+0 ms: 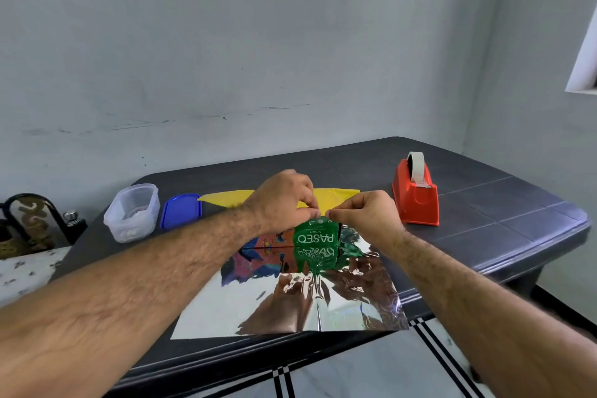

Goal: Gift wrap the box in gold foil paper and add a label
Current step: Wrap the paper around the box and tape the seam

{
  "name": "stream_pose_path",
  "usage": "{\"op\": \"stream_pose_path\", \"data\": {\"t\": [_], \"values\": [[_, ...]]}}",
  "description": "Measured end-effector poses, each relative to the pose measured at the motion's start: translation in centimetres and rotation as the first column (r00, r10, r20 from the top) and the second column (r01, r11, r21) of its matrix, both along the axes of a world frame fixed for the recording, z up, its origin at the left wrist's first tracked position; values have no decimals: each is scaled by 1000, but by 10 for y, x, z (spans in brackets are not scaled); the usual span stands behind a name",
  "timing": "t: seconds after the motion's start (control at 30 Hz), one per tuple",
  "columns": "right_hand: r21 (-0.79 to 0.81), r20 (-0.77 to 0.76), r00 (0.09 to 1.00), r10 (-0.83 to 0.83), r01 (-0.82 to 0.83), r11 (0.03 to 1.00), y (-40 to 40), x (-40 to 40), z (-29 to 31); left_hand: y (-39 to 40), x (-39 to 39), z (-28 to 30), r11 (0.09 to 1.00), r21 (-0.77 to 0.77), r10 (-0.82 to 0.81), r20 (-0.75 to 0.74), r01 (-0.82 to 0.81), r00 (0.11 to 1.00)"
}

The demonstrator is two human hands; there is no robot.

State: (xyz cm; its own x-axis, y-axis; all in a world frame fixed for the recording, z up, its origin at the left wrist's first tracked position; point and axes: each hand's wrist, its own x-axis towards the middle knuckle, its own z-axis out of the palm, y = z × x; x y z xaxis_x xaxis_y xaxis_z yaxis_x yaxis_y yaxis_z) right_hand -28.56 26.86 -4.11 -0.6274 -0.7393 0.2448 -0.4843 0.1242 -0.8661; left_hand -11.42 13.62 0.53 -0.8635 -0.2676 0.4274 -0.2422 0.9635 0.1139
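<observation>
At the top edge of the green box (316, 234), left hand (284, 200) and right hand (365, 213) both pinched on it, box upright mid-foil sheet (290, 304) on the table (484, 203); best centred squarely before folding.

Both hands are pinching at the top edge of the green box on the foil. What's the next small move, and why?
Probably press the pinched piece flat onto the box's top edge. The left hand and right hand meet fingertip to fingertip there; what they pinch is too small to tell, maybe tape from the red dispenser. The foil sheet lies mostly flat toward the person, so it needs fixing before folding.
</observation>
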Motion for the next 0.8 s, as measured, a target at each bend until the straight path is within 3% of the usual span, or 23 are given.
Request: {"op": "stream_pose_path", "data": {"t": [0.2, 0.37, 0.53, 0.67, 0.73, 0.8], "values": [[0, -36, 999, 11, -11, 1000, -1, 0, -4, -7, 15, -21, 994, -108, -14, -103, 3, 995], [3, -194, 981, -12, 13, 1000, 2, -5, -7, 0, 11, -27, 996, -89, 15, -137, -28, 990], [82, -458, 888, 30, 9, 997, 2, -3, 5, -2, 12, -22, 996, -56, 64, -99, -70, 993], [192, -649, 757, 83, 57, 980, 14, -7, 19, -6, 11, -15, 998, -27, 59, -53, -60, 997], [164, -654, 756, 43, 86, 983, 23, -17, 24, -3, 7, -6, 999, 36, 34, -104, -30, 994], [73, -567, 817, -104, 175, 982, 30, -28, 28, 2, -3, 1, 996, 92, 29, -171, -13, 985]]}}
